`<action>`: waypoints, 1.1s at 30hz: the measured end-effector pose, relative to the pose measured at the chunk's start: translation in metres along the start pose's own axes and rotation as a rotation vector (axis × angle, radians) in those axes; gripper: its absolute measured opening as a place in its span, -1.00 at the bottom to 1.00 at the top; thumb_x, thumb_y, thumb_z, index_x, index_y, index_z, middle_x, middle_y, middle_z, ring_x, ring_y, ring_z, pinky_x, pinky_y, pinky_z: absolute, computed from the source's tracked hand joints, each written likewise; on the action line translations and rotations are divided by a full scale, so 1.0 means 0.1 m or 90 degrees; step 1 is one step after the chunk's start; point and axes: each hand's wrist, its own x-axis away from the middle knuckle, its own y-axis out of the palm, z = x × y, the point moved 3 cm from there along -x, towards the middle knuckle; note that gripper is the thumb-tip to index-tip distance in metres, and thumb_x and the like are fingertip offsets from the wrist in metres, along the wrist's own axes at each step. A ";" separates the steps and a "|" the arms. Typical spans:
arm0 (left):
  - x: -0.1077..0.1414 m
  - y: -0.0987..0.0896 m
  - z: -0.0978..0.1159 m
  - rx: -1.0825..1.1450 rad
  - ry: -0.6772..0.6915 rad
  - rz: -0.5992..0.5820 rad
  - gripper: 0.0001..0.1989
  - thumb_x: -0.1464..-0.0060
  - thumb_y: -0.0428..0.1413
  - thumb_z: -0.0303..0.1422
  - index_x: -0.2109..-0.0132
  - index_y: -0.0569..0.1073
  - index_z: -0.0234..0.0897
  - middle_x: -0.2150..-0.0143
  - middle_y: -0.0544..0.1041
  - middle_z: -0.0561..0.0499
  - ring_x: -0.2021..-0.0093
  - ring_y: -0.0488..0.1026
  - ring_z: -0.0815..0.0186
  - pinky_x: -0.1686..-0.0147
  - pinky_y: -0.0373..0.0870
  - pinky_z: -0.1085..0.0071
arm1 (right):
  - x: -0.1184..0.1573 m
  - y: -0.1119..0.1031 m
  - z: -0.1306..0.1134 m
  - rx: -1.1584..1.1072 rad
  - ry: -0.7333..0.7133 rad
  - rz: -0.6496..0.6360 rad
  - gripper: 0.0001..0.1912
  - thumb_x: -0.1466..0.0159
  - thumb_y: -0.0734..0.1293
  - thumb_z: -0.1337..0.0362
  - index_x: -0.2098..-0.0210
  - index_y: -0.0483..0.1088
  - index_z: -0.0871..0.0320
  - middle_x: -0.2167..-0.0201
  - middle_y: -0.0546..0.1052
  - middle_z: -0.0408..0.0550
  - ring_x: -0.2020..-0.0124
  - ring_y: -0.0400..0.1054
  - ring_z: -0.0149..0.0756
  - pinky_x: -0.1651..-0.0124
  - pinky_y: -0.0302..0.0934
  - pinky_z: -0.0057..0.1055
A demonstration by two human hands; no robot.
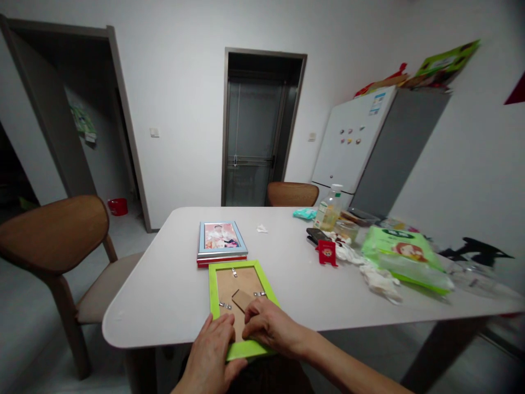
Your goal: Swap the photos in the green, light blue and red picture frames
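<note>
A light-green picture frame (214, 291) lies face down at the table's near edge, its brown backboard (226, 279) facing up. Metal clips (234, 272) and a tilted brown stand leg (241, 299) show on the back. My left hand (213, 347) grips the frame's lower left corner, fingers on top and thumb along the bottom edge. Curled at the lower right of the backboard is my right hand (273, 327), its fingertips closed together; what they pinch, if anything, is hidden. Just beyond, a blue photo frame (220, 239) rests on a red one (221, 261).
The white table (164, 290) carries a bottle (329, 209), a phone (317, 236), a red card-like item (327, 253), crumpled white gloves (379, 280) and a green wipes pack (406, 254) on the right. Chairs (57, 235) stand at the left and far side.
</note>
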 end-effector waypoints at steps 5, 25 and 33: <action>-0.01 0.01 0.00 0.004 -0.009 -0.013 -0.49 0.22 0.16 -0.40 0.03 0.28 -0.37 -0.03 0.34 -0.20 -0.04 0.24 0.14 -0.06 0.09 0.06 | -0.01 0.00 0.01 -0.009 0.023 -0.002 -0.82 -0.03 0.23 0.40 0.45 0.48 0.11 0.40 0.41 -0.11 0.33 0.23 -0.40 0.23 0.07 -0.44; -0.07 0.07 0.12 0.035 0.051 0.008 -0.54 0.19 0.04 -0.50 0.04 0.30 -0.34 -0.05 0.31 -0.18 -0.07 0.20 0.11 -0.04 0.14 0.12 | 0.20 -0.37 0.39 -0.247 0.305 0.434 -0.72 -0.05 0.19 0.26 0.25 0.38 0.16 0.22 0.40 -0.01 0.29 0.28 -0.32 0.22 0.18 -0.39; -0.04 -0.34 0.20 0.596 -0.121 0.327 -0.77 0.00 -0.02 -0.26 0.18 0.30 -0.26 0.06 0.41 -0.15 0.07 0.35 0.13 0.18 0.33 0.29 | 0.05 0.17 0.20 -0.866 0.519 0.448 -0.52 -0.02 0.27 0.04 0.14 0.22 0.18 0.42 0.46 -0.01 0.49 0.34 -0.36 0.44 0.21 -0.41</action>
